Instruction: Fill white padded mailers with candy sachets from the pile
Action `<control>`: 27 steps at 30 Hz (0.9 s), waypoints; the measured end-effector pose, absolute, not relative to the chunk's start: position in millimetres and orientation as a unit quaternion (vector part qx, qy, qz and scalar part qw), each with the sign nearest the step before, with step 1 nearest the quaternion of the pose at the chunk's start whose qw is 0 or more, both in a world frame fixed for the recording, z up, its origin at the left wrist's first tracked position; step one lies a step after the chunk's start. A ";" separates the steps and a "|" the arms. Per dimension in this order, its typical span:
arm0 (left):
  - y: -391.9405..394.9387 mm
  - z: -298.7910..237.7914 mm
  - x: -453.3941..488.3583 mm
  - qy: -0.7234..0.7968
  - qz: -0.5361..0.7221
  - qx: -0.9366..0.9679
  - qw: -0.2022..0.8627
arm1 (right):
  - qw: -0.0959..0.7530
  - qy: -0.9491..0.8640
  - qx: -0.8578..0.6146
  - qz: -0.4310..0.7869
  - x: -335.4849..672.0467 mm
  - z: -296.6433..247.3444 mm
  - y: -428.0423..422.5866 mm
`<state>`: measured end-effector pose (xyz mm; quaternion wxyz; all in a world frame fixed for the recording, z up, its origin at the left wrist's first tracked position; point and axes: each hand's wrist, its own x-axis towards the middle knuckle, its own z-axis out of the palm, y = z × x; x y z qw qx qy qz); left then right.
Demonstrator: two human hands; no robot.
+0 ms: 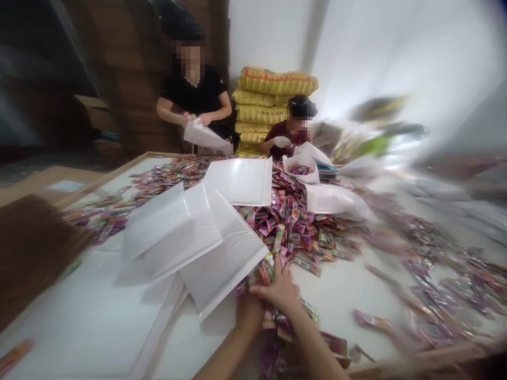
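My right hand (pixel 280 289) reaches into a pile of small shiny purple, pink and green packets (pixel 291 224) on the white tabletop. Its index finger stretches forward and its thumb points left; packets touch its fingers and none is plainly gripped. Just left of it, low over the table, is my left hand (pixel 250 309), blurred, with its fingers hidden behind the right hand. Beside the left hand lies a white padded envelope (pixel 224 258), partly over the packets. More white envelopes (pixel 178 232) overlap it to the left, and another envelope (pixel 240 182) lies flat behind.
Across the table a person (pixel 194 100) holds a white envelope (pixel 208 138); another person (pixel 287 129) sits by an envelope filled with packets (pixel 300 169). Yellow sacks (pixel 257 100) are stacked behind. Scattered packets (pixel 447 279) lie right, near the wooden table edge (pixel 420 364).
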<state>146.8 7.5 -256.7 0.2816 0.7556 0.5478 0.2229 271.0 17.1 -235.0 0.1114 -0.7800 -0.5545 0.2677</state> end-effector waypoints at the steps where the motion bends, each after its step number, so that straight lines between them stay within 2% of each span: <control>1: 8.6 -253.5 144.4 0.524 0.227 0.763 0.303 | 0.108 -0.546 -0.793 0.246 261.2 -234.5 20.9; 7: -37.7 -246.9 95.3 0.502 0.223 0.788 0.277 | 0.063 -0.522 -0.839 0.140 251.3 -240.8 41.3; 10: -62.2 -237.9 74.8 0.503 0.239 0.789 0.260 | 0.072 -0.558 -0.822 0.084 244.6 -243.4 37.4; 14: -19.2 -215.2 53.2 0.525 0.326 0.777 0.121 | 0.087 -0.616 -0.781 0.050 237.2 -240.7 28.2; 16: 26.1 -206.8 40.4 0.534 0.277 0.796 0.064 | 0.098 -0.624 -0.774 0.051 239.4 -237.8 28.4; 21: 98.5 -204.7 3.1 0.639 0.123 0.758 0.034 | 0.174 -0.626 -0.753 0.104 264.9 -227.7 37.6; 27: 71.7 -188.1 -26.2 0.595 0.124 0.793 0.054 | 0.303 -0.625 -0.698 0.174 313.1 -210.2 30.4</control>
